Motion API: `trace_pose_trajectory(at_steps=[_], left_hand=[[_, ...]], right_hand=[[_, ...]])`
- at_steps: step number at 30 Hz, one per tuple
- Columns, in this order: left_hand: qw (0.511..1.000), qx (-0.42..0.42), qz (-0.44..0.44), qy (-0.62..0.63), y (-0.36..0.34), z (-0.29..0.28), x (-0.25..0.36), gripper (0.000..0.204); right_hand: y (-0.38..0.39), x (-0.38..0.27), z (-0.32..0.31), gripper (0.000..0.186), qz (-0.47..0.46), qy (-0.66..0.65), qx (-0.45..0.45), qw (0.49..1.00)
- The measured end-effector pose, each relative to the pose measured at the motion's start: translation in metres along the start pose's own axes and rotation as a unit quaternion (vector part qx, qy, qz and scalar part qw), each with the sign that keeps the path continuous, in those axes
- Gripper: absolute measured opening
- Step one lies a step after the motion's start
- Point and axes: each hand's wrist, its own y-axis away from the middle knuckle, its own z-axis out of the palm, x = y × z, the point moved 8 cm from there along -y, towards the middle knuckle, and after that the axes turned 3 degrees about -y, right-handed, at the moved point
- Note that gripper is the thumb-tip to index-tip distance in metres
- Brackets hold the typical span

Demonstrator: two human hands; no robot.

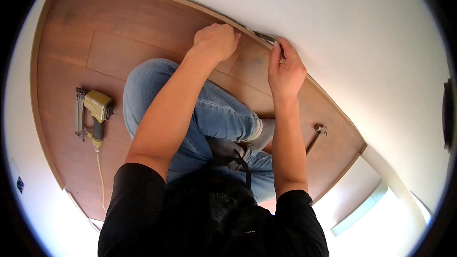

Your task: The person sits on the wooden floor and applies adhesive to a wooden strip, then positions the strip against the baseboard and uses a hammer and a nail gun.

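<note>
Slow and gentle looks best here, since the thin, dark, flat strip (pixel 267 37), maybe metal, sits right where the long brown wooden trim (pixel 253 37) meets the smooth white wall (pixel 333 19). The right hand (pixel 288 69) pinches the strip's near end between thumb and fingers. The left hand (pixel 215 42) has its fingers curled in, close by the trim on the other side of the strip, but I cannot tell if it is pinching anything. To do this well, I think the strip should lie flat and be pushed a little at a time, so the wall does not get scratched and the wood does not crack. The left fingers should mind the strip's far end. That end is hard to see, because it goes thin and dark near the gap, so I cannot tell how deep it sits. The right fingers hide part of the near end too. Off to the right, the small claw hammer (pixel 320 128) has the low end of its handle hidden behind the right forearm.
</note>
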Motion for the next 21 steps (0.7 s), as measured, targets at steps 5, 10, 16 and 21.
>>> trace_pose_trajectory(at_steps=[5, 10, 16, 21], left_hand=[[1.000, -0.004, -0.016, 0.006, -0.001, 0.000, -0.001, 0.047], [0.999, -0.011, -0.030, 0.018, -0.001, -0.002, -0.001, 0.050], [0.998, -0.038, -0.038, 0.025, -0.001, -0.002, -0.001, 0.054], [0.998, -0.007, -0.030, 0.057, -0.007, 0.006, -0.006, 0.060]], right_hand=[[-0.001, 0.003, 0.005, 0.014, 0.013, 0.005, -0.002, 1.000], [-0.001, -0.001, 0.013, 0.014, 0.008, 0.026, -0.029, 0.999], [-0.006, -0.008, 0.007, 0.013, 0.005, 0.032, -0.032, 0.999], [-0.001, -0.004, 0.000, 0.015, 0.003, 0.018, -0.030, 0.999]])
